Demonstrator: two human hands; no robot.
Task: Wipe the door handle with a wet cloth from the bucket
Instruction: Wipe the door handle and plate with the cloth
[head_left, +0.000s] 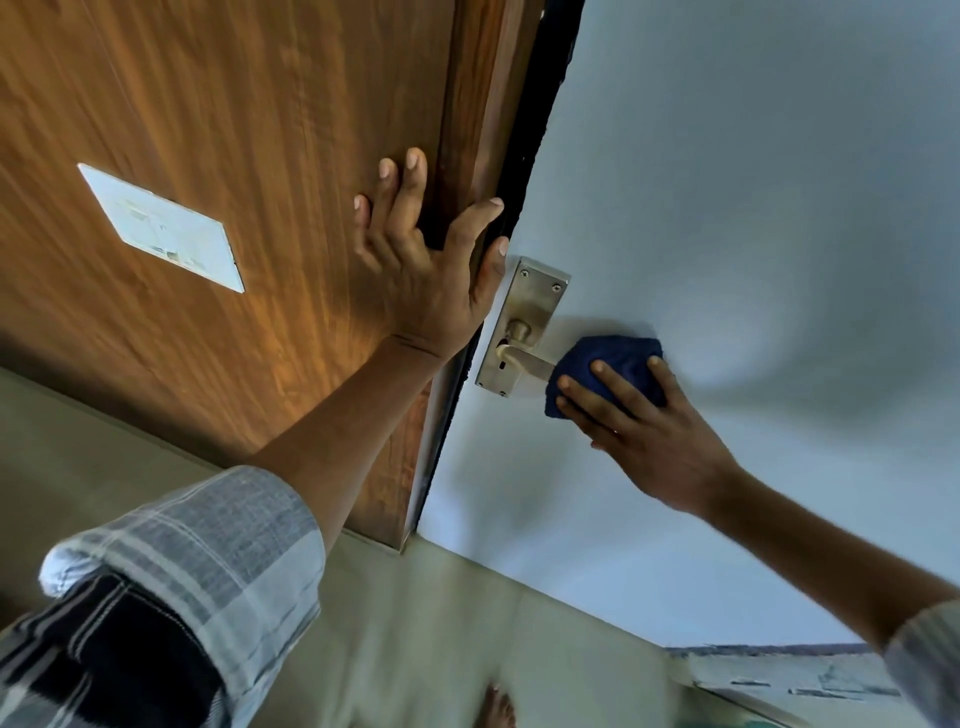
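Pale blue door (727, 182) stands beside a wood-grain panel (208, 130) that carries a white plate (161, 226), with beige floor tiles (441, 623) below. Left hand (421, 275) lies flat with fingers spread on the panel's right edge, thumb hooked over the door's edge just above the metal backplate (535, 296). Right hand (644, 426) presses a bunched dark blue cloth (613, 358) over the outer end of the lever handle (524, 358), fingers curled on it; no bucket in view.
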